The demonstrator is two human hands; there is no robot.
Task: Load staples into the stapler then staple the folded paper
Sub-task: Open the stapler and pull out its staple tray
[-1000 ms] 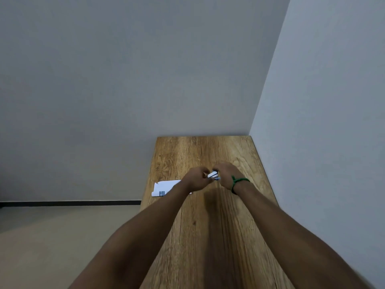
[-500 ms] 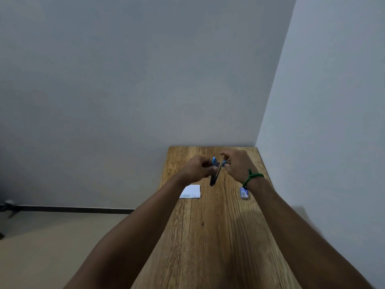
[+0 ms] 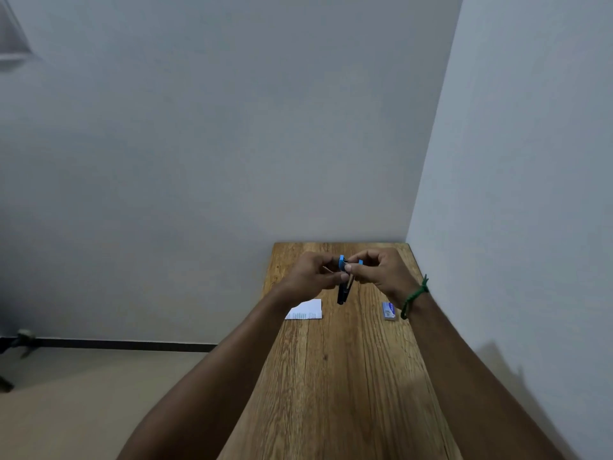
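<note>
A small blue and black stapler (image 3: 343,287) hangs in the air above the far part of the wooden table (image 3: 341,376), its black end pointing down. My left hand (image 3: 311,272) pinches it from the left near the blue top. My right hand (image 3: 381,270), with a green band at the wrist, pinches the blue top from the right. The folded white paper (image 3: 306,309) lies flat on the table at the left, partly under my left forearm. A small staple box (image 3: 388,310) lies on the right, beside my right wrist. No loose staples are visible.
The narrow table stands in a corner, with a wall close along its right edge and another behind its far end. To the left the table edge drops to a beige floor. A dark stand foot (image 3: 20,343) shows at far left.
The hands have lifted from the table surface with the stapler, which now hangs opened and upright between them. The view shifted, so the paper and the staple box show below the hands.
</note>
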